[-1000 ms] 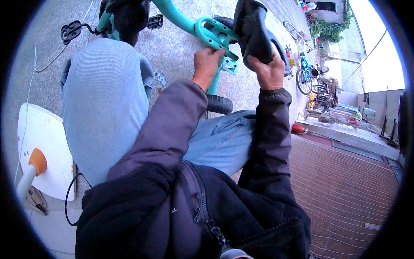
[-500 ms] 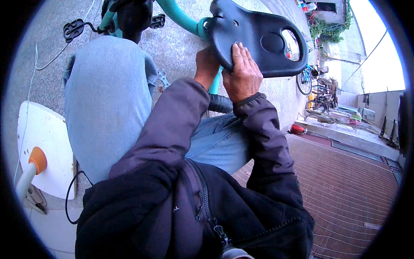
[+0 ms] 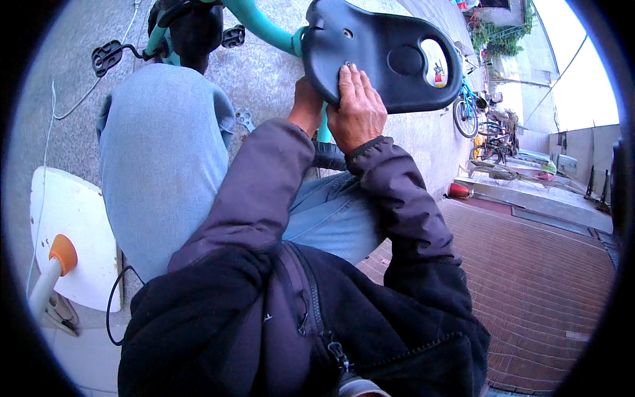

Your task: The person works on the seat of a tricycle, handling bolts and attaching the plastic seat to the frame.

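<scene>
Floor (image 3: 264, 79) beneath seat (image 3: 372, 49), bicycles (image 3: 467, 96) beyond

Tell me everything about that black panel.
The black panel looks like smooth, round-edged moulded plastic. Its right end has a slot; left of that, a round recess and small hole. Facing the camera, it hides part of the teal frame. The right hand lies flat on it; the left hand is partly hidden behind it.

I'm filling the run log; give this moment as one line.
right hand: laid on seat; left hand: partly hidden behind seat; teal frame: partly covered
</scene>
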Motion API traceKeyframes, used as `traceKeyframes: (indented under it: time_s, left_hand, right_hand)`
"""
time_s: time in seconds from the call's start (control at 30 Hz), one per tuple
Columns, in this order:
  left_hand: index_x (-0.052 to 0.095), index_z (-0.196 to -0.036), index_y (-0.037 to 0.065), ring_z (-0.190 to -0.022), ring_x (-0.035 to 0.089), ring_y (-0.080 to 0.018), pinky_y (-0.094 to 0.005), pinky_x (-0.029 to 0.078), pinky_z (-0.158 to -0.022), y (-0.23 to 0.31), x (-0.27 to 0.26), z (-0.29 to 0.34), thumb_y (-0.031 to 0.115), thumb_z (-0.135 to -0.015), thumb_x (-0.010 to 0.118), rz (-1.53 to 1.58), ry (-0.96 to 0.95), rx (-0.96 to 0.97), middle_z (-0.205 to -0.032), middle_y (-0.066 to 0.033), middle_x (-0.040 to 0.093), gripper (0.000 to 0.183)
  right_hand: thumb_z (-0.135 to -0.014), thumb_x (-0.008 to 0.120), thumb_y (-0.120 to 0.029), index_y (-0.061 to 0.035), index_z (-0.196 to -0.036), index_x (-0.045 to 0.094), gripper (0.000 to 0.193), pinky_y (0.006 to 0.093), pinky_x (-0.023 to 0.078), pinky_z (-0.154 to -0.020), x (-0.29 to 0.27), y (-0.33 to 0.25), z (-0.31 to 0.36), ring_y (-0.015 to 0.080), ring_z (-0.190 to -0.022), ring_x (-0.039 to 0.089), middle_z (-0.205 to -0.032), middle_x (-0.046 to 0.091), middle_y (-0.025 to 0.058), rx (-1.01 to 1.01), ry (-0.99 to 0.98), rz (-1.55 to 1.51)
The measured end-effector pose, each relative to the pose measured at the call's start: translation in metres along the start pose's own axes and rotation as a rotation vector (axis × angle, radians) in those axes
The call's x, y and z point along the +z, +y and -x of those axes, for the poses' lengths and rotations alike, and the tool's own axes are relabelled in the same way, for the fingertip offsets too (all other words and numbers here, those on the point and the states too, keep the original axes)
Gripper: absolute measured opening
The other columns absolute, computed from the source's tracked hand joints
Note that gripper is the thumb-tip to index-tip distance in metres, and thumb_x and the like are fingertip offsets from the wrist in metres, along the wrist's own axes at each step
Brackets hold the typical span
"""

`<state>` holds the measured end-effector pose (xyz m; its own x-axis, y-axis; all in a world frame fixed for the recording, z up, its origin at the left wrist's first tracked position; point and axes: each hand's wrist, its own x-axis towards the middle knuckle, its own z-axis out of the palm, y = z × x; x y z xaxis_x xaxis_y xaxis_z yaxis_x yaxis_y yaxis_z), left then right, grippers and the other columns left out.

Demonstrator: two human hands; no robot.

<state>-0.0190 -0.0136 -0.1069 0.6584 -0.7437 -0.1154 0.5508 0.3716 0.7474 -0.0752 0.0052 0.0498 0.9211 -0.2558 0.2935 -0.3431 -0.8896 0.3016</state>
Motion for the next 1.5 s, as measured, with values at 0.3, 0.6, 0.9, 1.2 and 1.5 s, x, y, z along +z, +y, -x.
traceKeyframes:
  time_s: [0.3, 0.6, 0.9, 1.2, 1.5]
  left_hand:
    - [0.063, -0.101, 0.007, -0.085, 0.068, -0.0254, -0.0361, 0.054, -0.072, -0.009, 0.001, -0.020, 0.013, -0.086, 0.057, -0.230, 0.098, 0.423, -0.095, -0.0111, 0.069, 0.017]
    - [0.061, -0.107, 0.007, -0.094, 0.066, -0.0253, -0.0367, 0.053, -0.078, 0.018, -0.004, -0.016, 0.012, -0.086, 0.056, -0.503, 0.124, 0.515, -0.104, -0.0104, 0.067, 0.022]
    - [0.060, -0.111, 0.002, -0.094, 0.063, -0.0137, -0.0304, 0.051, -0.079, 0.018, 0.000, -0.012, 0.017, -0.094, 0.050, 0.109, 0.017, 0.252, -0.106, -0.0077, 0.066, 0.025]
    - [0.053, -0.121, 0.001, -0.108, 0.060, -0.0235, -0.0343, 0.048, -0.092, 0.032, -0.015, 0.007, 0.010, -0.092, 0.048, -0.753, -0.073, 0.505, -0.118, -0.0117, 0.061, 0.030]
    - [0.040, -0.137, 0.012, -0.127, 0.044, -0.0256, -0.0397, 0.034, -0.108, 0.013, -0.035, -0.006, 0.030, -0.093, 0.047, -1.152, -0.241, 0.447, -0.138, -0.0111, 0.047, 0.049]
  right_hand:
    - [-0.069, 0.067, -0.015, 0.0011, -0.125, 0.053, 0.061, 0.0406, 0.044, -0.097, -0.007, -0.007, -0.010, 0.0346, -0.116, 0.055, -0.125, 0.057, 0.0214, 0.057, -0.008, -0.060]
    - [-0.068, 0.070, -0.017, 0.0006, -0.122, 0.056, 0.058, 0.0401, 0.046, -0.095, -0.006, -0.004, -0.020, 0.0338, -0.114, 0.056, -0.124, 0.058, 0.0202, 0.048, -0.036, -0.055]
    - [-0.071, 0.072, -0.023, -0.0006, -0.121, 0.058, 0.056, 0.0398, 0.047, -0.094, -0.004, 0.003, -0.022, 0.0322, -0.111, 0.059, -0.120, 0.061, 0.0183, 0.062, -0.033, -0.049]
    - [-0.072, 0.072, -0.025, -0.0020, -0.123, 0.057, 0.058, 0.0402, 0.045, -0.096, -0.005, 0.006, -0.022, 0.0330, -0.113, 0.057, -0.123, 0.059, 0.0187, 0.045, -0.077, -0.084]
    - [-0.072, 0.073, -0.027, -0.0034, -0.127, 0.054, 0.063, 0.0422, 0.044, -0.097, -0.006, -0.003, -0.020, 0.0345, -0.115, 0.054, -0.128, 0.055, 0.0188, 0.016, -0.187, -0.033]
